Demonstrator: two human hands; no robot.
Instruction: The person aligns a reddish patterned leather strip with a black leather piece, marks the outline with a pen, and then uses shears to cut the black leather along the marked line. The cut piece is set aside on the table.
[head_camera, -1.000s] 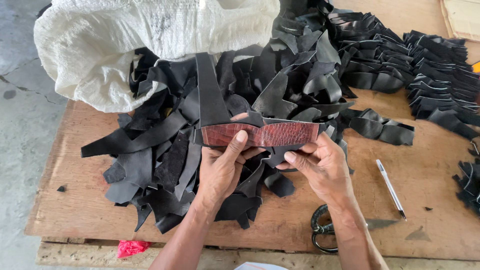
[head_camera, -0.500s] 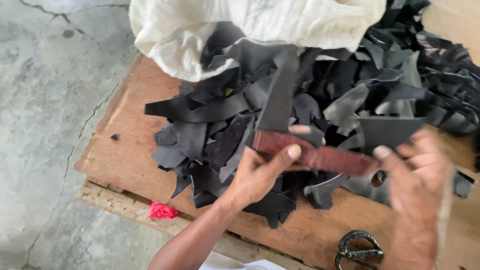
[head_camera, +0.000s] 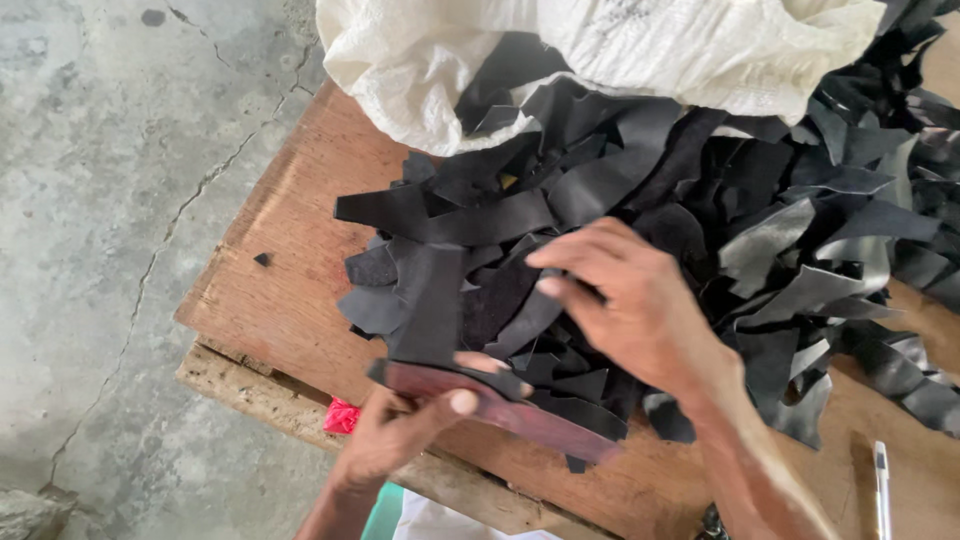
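Right hand (head_camera: 640, 310) has left reddish strip (head_camera: 520, 412) for black scraps (head_camera: 620, 200).

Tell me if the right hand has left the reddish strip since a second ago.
Yes. The right hand has let go of the reddish strip and moved up onto the black scrap pile, toward the white sack; the left hand holds it alone.

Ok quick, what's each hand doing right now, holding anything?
Left hand: closed on the reddish-brown leather strip, thumb on top.
Right hand: open, fingers reaching into the pile of black leather scraps, holding nothing.
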